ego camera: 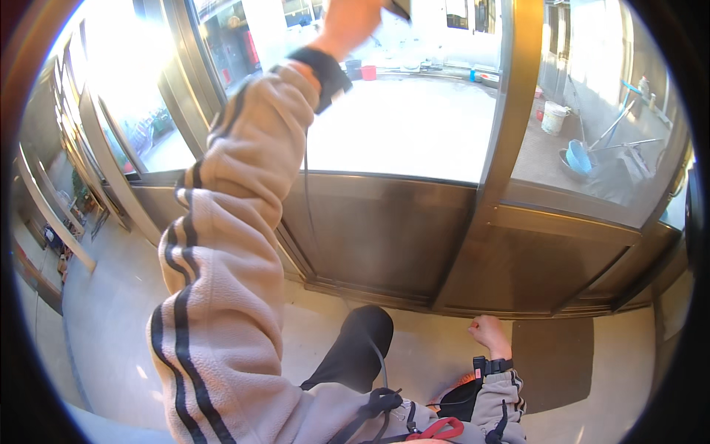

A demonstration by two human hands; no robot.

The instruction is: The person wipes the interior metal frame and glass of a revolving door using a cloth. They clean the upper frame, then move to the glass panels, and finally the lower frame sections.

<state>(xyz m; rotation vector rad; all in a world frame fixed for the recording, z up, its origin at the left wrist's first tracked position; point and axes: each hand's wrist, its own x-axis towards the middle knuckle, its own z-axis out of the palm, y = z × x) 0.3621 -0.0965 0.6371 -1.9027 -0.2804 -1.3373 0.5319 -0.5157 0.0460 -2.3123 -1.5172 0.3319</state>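
My left hand is raised to the top edge of the view, in front of the glass pane of a metal-framed door. It is blurred and partly cut off. A small dark-edged object juts out from its fingers; too little shows to tell what it is. Low on the right, my right hand is curled into a loose fist with nothing visible in it. It hangs above the floor by the foot of the brown lower door panel. Both wrists wear black straps, and a thin cable hangs below the left one.
A bronze-coloured upright divides the panes. Outside stand a red bucket, a white bucket and a blue basin among long handles. A dark mat lies on the floor. More framed windows run along the left.
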